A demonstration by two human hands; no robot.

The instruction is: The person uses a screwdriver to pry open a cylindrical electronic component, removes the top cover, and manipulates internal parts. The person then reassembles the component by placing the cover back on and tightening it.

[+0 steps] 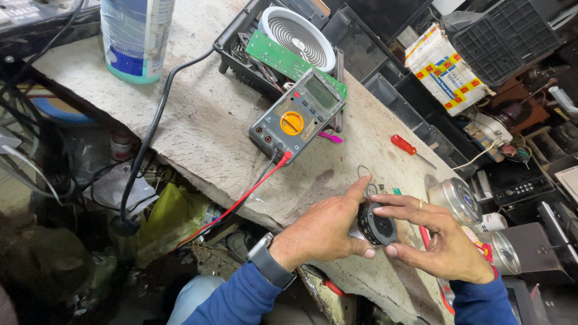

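Note:
Both my hands hold a small round black part (pixel 378 225) with a white body, just above the rough workbench top (pixel 205 114). My left hand (pixel 325 229), with a watch on its wrist, grips the part from the left side. My right hand (pixel 436 238), with a ring on one finger, grips it from the right, its fingers curled over the black face. A grey multimeter (pixel 296 115) with a yellow dial lies further back on the bench, its red and black leads (pixel 250 194) trailing off the front edge.
An opened appliance with a white round coil (pixel 298 37) and a green circuit board (pixel 283 59) lies behind the meter. A red-handled screwdriver (pixel 404 145), metal tins (pixel 454 198), a plastic bottle (pixel 135 36) and a black cable (pixel 150 129) are around. Clutter fills the floor below.

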